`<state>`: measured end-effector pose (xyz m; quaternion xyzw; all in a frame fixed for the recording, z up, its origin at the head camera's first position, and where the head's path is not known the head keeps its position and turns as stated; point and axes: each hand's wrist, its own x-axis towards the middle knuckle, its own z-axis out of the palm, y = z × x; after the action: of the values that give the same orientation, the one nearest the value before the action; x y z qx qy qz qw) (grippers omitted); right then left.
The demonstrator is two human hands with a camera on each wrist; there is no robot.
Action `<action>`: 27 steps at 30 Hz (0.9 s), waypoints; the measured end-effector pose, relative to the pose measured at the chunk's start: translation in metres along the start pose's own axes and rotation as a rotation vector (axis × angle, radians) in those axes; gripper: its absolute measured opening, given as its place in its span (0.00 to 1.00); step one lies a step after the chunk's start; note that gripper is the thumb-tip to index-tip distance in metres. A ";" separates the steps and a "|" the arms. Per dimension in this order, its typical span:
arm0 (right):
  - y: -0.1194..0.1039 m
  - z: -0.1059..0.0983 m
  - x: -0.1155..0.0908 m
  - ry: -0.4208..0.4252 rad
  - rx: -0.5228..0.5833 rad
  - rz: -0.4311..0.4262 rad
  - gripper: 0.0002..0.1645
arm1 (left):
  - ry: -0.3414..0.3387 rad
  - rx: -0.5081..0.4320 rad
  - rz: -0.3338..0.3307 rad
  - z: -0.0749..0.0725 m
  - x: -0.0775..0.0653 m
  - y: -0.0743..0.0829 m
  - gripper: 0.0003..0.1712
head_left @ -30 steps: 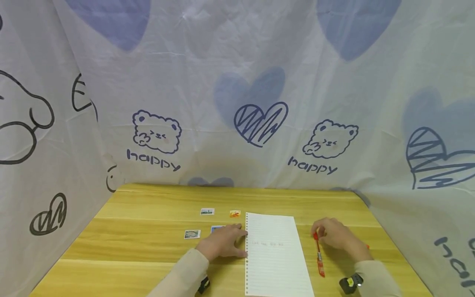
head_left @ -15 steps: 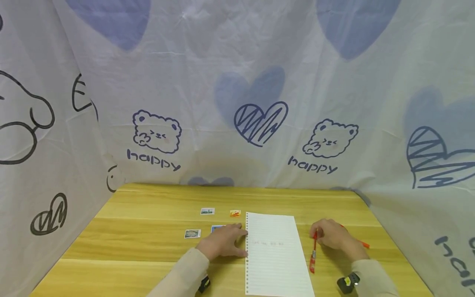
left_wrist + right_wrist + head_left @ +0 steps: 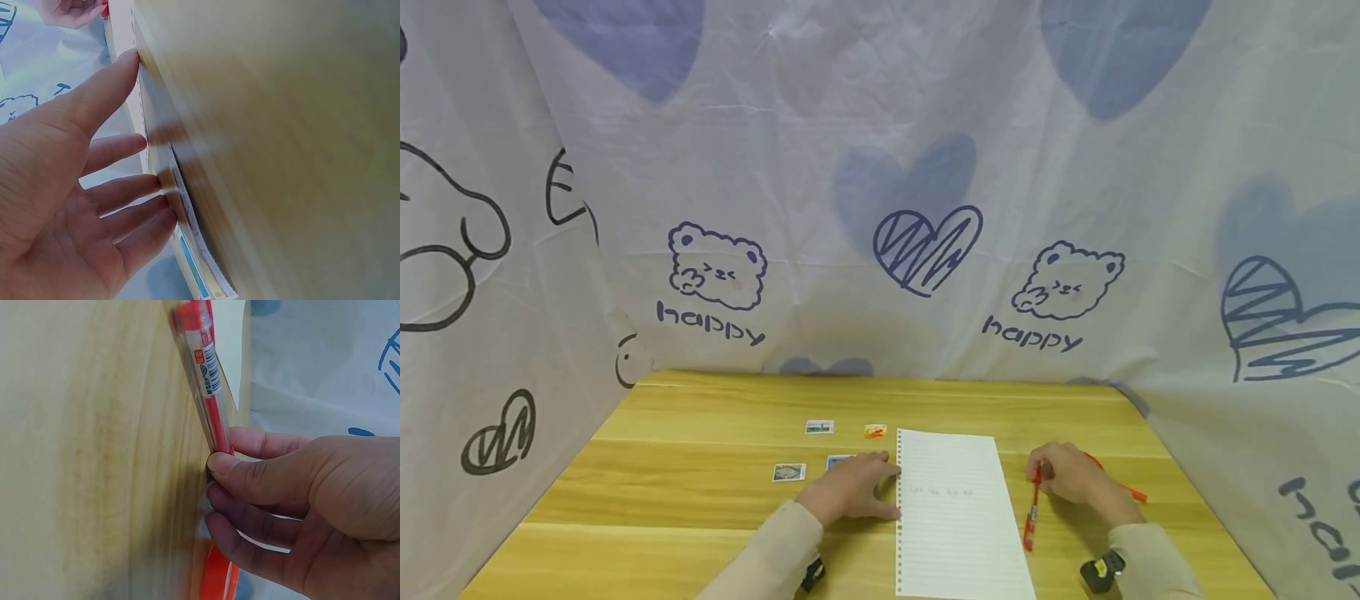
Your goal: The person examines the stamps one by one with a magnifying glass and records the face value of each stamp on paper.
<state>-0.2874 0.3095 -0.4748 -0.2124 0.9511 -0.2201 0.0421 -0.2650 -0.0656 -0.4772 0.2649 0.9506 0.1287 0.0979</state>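
Note:
A lined, hole-punched sheet of paper [image 3: 955, 542] lies on the table with a faint line of writing across it. My left hand [image 3: 852, 489] rests at its left edge, thumb and fingertips spread along the holes; the left wrist view shows the fingers [image 3: 119, 150] fairly straight. To the right of the sheet, my right hand [image 3: 1067, 473] pinches a red pen [image 3: 1032, 521] between thumb and fingers. In the right wrist view the clear barrel of the pen [image 3: 209, 381] shows a barcode label, and the thumb presses near one end, which the fingers partly hide.
Small stamp-like pictures lie left of the sheet: a green one [image 3: 819, 427], a yellow one [image 3: 875, 431], a grey-green one [image 3: 789, 472] and a blue one [image 3: 837, 461] partly behind my left hand. A red-orange curved strip [image 3: 1135, 493] lies beyond my right hand. Printed cloth [image 3: 820, 208] encloses the table.
The lower end of the pen has swung left, close to the sheet's edge, as my right hand shifted slightly left. More of the red-orange strip shows. My left hand has stayed put.

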 end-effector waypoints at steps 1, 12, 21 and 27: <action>0.000 0.000 0.000 0.003 -0.004 -0.013 0.16 | 0.001 0.002 0.003 0.000 0.000 0.000 0.40; 0.000 0.001 0.000 0.021 -0.023 -0.042 0.18 | 0.010 0.009 0.015 -0.002 -0.001 0.002 0.40; 0.004 0.002 0.002 0.083 0.087 -0.081 0.14 | 0.003 0.002 0.011 -0.001 0.000 0.001 0.40; -0.001 -0.002 0.004 0.064 0.222 -0.140 0.08 | 0.005 0.002 0.012 -0.001 0.001 0.001 0.40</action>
<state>-0.2912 0.3079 -0.4724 -0.2650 0.9047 -0.3329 0.0195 -0.2656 -0.0649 -0.4763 0.2702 0.9494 0.1291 0.0944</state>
